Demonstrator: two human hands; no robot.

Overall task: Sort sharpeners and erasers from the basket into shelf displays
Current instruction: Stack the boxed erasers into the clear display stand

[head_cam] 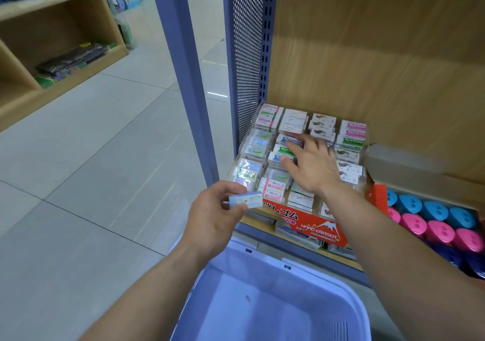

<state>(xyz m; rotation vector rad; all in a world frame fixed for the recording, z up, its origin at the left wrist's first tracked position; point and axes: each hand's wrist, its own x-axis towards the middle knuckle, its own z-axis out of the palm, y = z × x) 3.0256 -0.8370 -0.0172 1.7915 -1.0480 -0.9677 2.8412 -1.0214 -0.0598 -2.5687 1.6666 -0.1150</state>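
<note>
My left hand (214, 216) pinches a small wrapped eraser (246, 200) between thumb and fingers, just in front of the shelf edge. My right hand (312, 163) reaches over the clear tiered eraser display (265, 120), its fingers spread and touching the blue and green "Hard Eraser" packs (282, 149) in the middle row. The display holds several rows of boxed erasers above a red "HARD ERASER" sign (319, 229). The pale blue basket (354, 301) sits below my arms; no items show in the part I can see. Round blue and pink sharpeners (430, 220) fill a box to the right.
A blue steel upright (183, 73) and perforated side panel (246, 52) bound the shelf on the left. The wooden back wall (380, 52) rises behind the display. A grey box (399, 164) stands behind the sharpeners. Tiled floor (91, 170) and another wooden shelf unit (52, 33) lie to the left.
</note>
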